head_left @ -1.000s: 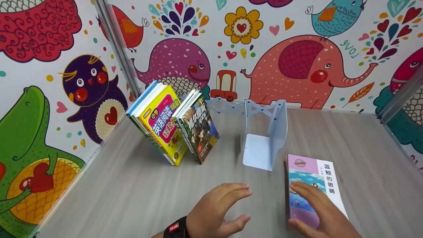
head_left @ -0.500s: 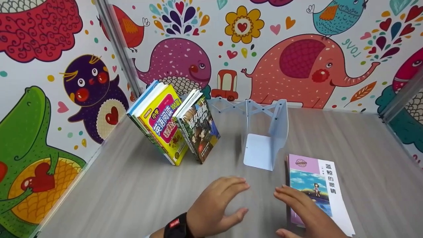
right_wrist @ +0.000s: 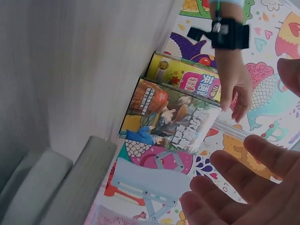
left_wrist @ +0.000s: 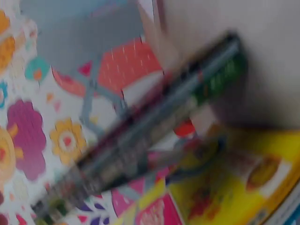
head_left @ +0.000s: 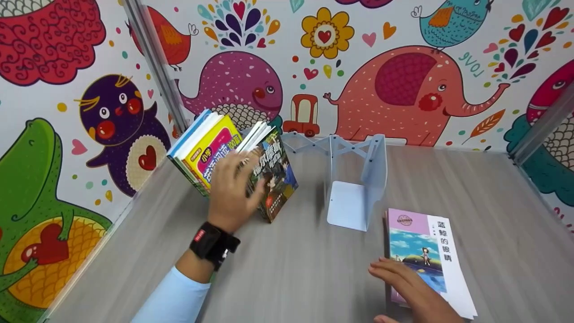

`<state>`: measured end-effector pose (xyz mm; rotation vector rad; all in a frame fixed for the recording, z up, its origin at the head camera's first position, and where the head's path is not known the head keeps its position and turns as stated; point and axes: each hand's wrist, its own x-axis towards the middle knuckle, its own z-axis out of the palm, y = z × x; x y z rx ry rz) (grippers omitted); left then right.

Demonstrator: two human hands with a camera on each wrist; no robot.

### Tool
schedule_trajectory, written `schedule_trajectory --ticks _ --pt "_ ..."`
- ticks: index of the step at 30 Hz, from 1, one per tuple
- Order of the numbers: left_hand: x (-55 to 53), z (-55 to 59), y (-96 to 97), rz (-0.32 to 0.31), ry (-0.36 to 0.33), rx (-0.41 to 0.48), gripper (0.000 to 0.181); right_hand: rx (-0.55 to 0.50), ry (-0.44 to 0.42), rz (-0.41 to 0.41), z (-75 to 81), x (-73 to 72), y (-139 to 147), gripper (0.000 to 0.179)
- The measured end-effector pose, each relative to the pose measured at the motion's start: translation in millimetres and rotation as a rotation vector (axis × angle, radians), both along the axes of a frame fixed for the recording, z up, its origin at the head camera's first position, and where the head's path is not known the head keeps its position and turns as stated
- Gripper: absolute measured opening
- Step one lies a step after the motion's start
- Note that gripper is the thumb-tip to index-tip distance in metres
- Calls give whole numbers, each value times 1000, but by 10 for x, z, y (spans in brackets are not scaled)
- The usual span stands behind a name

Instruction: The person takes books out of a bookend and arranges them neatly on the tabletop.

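Observation:
In the head view my left hand [head_left: 231, 195], slightly blurred, is raised in front of the upright books at the left, fingers apart. It covers part of a yellow-covered book [head_left: 204, 157] and the edge of a dark illustrated book [head_left: 282, 188] leaning beside it. The right wrist view shows the left hand [right_wrist: 236, 82] above the books' top edges; whether it touches them I cannot tell. My right hand [head_left: 417, 289], fingers extended, is over the lower left of a stack of paperbacks [head_left: 417, 237] with a pink-and-blue cover. It grips nothing.
A pale blue folding book rack [head_left: 347, 208] stands extended on the grey wood-grain table [head_left: 291, 278], its lattice running behind the upright books. Printed cartoon walls [head_left: 314, 67] close in the table at the back and sides.
My left hand has moved forward and left, from the table's front middle up to the upright books. The right hand has shifted left off the middle of the paperback's cover.

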<state>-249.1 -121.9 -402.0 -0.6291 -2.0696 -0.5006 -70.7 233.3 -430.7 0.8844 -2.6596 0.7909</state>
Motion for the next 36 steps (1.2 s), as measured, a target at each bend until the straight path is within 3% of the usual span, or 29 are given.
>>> schedule_trajectory --ticks 2,5,8,11,13,19,21,24,28,32,36 --pt "-96 30 -99 93 -31 2 59 -47 20 39 -6 9 -2 71" --pt "-194 42 -172 217 -115 -71 71 -90 39 80 -15 17 -3 70" --pt "-245 16 -189 273 -174 -144 70 -105 43 99 -30 10 -11 70" --pt "-237 -37 -166 282 -166 -148 63 -98 31 109 -47 7 -15 69" --pt "-208 -71 -119 253 -130 -119 60 -86 29 102 -46 14 -13 68" --pt "-75 -142 90 56 40 -52 56 1 -12 8 47 56 -7 62" --pt "-33 -164 126 38 70 -38 56 25 -34 -4 78 62 -16 59" --pt "18 -215 150 33 49 9 62 28 -43 1 93 67 -24 58" --pt "83 -288 164 6 9 57 67 16 12 13 57 54 -20 60" --pt "147 -340 203 -35 2 76 62 19 45 10 38 24 -5 62" --pt "227 -371 239 -109 0 78 50 39 -9 -8 62 19 1 58"
